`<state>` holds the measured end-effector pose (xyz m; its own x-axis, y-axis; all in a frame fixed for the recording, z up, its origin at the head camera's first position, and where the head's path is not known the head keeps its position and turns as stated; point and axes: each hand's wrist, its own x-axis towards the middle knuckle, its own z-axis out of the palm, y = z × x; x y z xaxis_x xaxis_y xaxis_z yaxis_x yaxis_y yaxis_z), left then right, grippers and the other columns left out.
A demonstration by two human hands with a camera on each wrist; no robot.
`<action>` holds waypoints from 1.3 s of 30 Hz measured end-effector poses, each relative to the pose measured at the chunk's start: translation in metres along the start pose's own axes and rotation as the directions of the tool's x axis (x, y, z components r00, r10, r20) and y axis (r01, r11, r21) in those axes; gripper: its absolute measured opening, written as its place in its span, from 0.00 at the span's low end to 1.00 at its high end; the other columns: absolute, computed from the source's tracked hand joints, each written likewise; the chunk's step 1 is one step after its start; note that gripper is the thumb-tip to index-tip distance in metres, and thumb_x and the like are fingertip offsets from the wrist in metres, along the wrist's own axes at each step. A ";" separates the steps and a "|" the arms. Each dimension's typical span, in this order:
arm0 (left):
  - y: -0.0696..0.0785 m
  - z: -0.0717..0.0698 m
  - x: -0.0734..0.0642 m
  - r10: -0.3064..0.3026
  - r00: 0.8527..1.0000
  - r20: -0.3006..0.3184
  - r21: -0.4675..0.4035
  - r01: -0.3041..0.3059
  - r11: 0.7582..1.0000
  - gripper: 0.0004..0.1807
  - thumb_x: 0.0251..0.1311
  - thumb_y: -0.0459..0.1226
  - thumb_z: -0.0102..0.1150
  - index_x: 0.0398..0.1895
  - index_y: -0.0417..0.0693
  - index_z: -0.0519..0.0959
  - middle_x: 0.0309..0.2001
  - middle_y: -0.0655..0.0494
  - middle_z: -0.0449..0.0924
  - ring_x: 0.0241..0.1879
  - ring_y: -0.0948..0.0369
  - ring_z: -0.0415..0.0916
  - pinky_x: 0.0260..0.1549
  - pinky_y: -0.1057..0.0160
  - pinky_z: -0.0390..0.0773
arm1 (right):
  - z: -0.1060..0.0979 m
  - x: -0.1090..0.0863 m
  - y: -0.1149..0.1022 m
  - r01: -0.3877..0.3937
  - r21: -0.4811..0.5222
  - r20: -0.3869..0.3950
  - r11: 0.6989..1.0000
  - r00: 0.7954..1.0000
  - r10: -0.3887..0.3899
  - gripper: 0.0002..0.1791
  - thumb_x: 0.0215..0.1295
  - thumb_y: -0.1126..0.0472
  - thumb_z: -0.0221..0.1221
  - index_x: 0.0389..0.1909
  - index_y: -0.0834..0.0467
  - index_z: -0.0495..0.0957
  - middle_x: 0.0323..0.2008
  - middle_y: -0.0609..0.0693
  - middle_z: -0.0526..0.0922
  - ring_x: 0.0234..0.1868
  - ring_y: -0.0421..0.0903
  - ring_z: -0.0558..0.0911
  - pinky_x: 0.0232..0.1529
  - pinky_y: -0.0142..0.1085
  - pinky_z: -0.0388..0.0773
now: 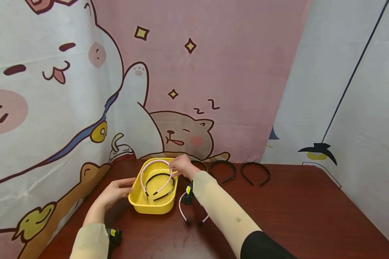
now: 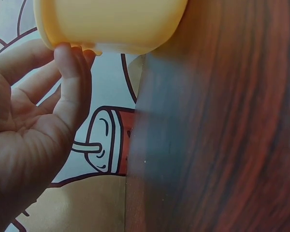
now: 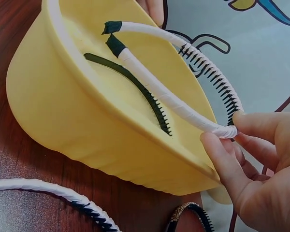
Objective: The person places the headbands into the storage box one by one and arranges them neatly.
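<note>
The right hand (image 1: 183,167) is clamped on the held headband (image 3: 159,93), thumb on one side and fingers on the other. This headband is pink, with black ends and a row of dark inner teeth. It is positioned over the opening of the bin (image 1: 152,209), gripped at the bin's right far side, with its ends directed toward the near side. Contact between these ends and the bin cannot be determined.

The left hand (image 1: 118,190) is clamped on the bin's left rim, thumb and bent fingers against it. The bin is yellow and stands at the left part of the table (image 1: 278,216). A black headband (image 3: 134,79) with teeth lies inside, below the held headband.

A loose pink headband (image 1: 182,212) lies on the table to the right of the bin, its black ends facing near; the right forearm covers part of it. At the far side, a gold-trimmed headband (image 3: 178,212) is partly hidden by the right hand. To its right lie the middle headband (image 1: 223,162) and the rightmost headband (image 1: 255,163), both black and set apart from each other. A cloth (image 1: 246,72) with cartoon animals hangs beyond the far edge.
</note>
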<state>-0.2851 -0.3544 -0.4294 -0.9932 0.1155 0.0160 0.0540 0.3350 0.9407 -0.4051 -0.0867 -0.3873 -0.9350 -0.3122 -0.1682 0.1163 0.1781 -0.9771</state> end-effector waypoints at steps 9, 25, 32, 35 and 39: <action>0.001 0.001 0.000 0.010 1.000 0.012 -0.016 -0.009 1.000 0.29 0.64 0.30 0.57 0.67 0.27 0.64 0.62 0.31 0.69 0.48 0.51 0.78 0.44 0.60 0.80 | 0.003 -0.001 0.002 0.010 -0.039 -0.030 0.999 0.999 -0.011 0.07 0.58 0.74 0.62 0.37 0.72 0.81 0.33 0.59 0.79 0.33 0.51 0.81 0.30 0.41 0.83; 0.001 0.003 0.000 0.014 1.000 0.005 -0.016 -0.014 1.000 0.30 0.64 0.32 0.58 0.66 0.27 0.64 0.62 0.31 0.69 0.49 0.50 0.78 0.44 0.60 0.80 | -0.002 -0.001 0.004 0.034 -0.062 -0.024 0.997 0.999 -0.035 0.07 0.57 0.73 0.62 0.37 0.73 0.81 0.33 0.57 0.78 0.28 0.48 0.77 0.37 0.45 0.83; 0.000 0.003 0.000 0.010 1.000 0.016 -0.009 -0.010 1.000 0.30 0.64 0.32 0.58 0.67 0.28 0.64 0.62 0.31 0.68 0.49 0.52 0.78 0.44 0.61 0.80 | -0.016 -0.004 0.004 0.042 -0.110 0.062 0.993 0.997 -0.036 0.11 0.61 0.68 0.63 0.43 0.69 0.81 0.35 0.56 0.79 0.33 0.50 0.79 0.32 0.41 0.83; -0.001 0.002 0.000 0.016 1.000 0.018 -0.008 -0.016 1.000 0.30 0.64 0.31 0.58 0.67 0.27 0.63 0.62 0.31 0.68 0.48 0.54 0.79 0.43 0.62 0.80 | -0.024 -0.007 0.000 0.053 -0.126 0.106 0.991 0.994 -0.039 0.13 0.61 0.66 0.64 0.45 0.68 0.82 0.40 0.61 0.80 0.39 0.56 0.82 0.32 0.40 0.83; -0.002 0.001 0.001 0.011 1.000 0.011 -0.015 -0.011 1.000 0.29 0.63 0.31 0.58 0.66 0.27 0.64 0.62 0.31 0.68 0.46 0.56 0.80 0.43 0.62 0.80 | -0.039 -0.013 -0.004 0.065 -0.151 0.133 0.986 0.990 -0.045 0.14 0.61 0.64 0.64 0.45 0.67 0.82 0.43 0.66 0.80 0.32 0.53 0.82 0.31 0.40 0.83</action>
<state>-0.2859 -0.3537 -0.4313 -0.9913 0.1294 0.0223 0.0630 0.3196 0.9454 -0.4060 -0.0468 -0.3764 -0.8866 -0.4408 -0.1403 0.0038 0.2963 -0.9551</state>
